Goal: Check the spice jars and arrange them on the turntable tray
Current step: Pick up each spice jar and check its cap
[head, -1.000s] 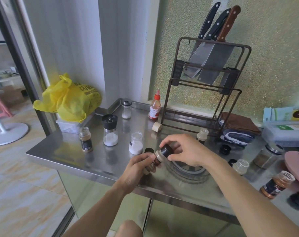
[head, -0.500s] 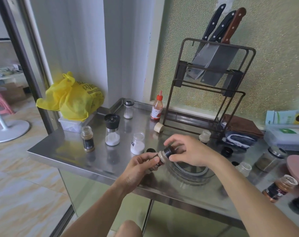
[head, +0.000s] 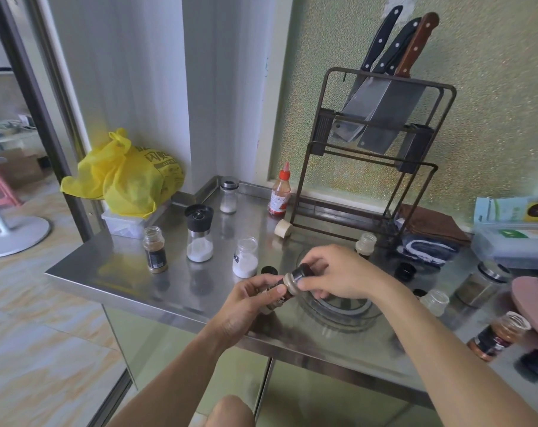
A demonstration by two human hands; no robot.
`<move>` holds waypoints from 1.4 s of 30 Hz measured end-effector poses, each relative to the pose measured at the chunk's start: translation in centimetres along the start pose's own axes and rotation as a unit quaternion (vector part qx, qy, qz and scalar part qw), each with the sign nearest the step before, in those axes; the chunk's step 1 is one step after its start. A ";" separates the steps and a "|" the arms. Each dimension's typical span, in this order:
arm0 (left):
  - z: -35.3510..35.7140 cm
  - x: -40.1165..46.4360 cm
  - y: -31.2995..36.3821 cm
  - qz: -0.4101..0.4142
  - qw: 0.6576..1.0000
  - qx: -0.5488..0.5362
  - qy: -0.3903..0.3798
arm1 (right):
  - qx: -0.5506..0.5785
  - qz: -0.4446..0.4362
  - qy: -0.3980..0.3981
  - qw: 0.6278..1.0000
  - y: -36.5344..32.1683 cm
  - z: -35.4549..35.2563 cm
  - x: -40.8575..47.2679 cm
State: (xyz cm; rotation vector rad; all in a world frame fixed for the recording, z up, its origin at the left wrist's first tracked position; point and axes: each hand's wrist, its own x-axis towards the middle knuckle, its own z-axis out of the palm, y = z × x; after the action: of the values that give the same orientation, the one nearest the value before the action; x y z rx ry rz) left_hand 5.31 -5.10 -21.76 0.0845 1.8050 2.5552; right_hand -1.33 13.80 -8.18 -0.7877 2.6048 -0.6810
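Over the near edge of the steel bench (head: 113, 272), the person holds a small spice jar (head: 281, 292) tilted, its top pointing up and to the right. The left hand (head: 249, 303) wraps its fingers and thumb round the jar's body, a firm closed grip. The right hand (head: 332, 272) pinches the dark cap (head: 301, 272) at the jar's top between thumb and curled fingers. Just beneath the hands a clear round turntable tray (head: 338, 312) lies on the bench.

To the left stand a brown spice jar (head: 155, 249), a black-topped grinder (head: 199, 232) holding white grains, and an uncapped jar of white powder (head: 245, 257). A small shaker (head: 228, 195) and a red-capped sauce bottle (head: 280, 194) stand near the back wall, with a knife rack (head: 375, 155) beside them. On the right, an open jar of reddish spice (head: 499, 335) lies tilted near a loose black cap (head: 536, 363). A yellow bag (head: 129, 177) sits at the far left corner.
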 end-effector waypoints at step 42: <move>1.1 -1.1 1.3 0.012 1.000 -0.020 -0.014 | -0.038 -0.012 0.083 0.996 -0.9 1.6 -1.1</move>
State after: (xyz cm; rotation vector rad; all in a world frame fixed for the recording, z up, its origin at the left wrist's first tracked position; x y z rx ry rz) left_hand 6.51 -4.51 -20.24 0.1411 1.7530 2.5916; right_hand 0.61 13.22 -8.82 -0.8174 2.7902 -0.6856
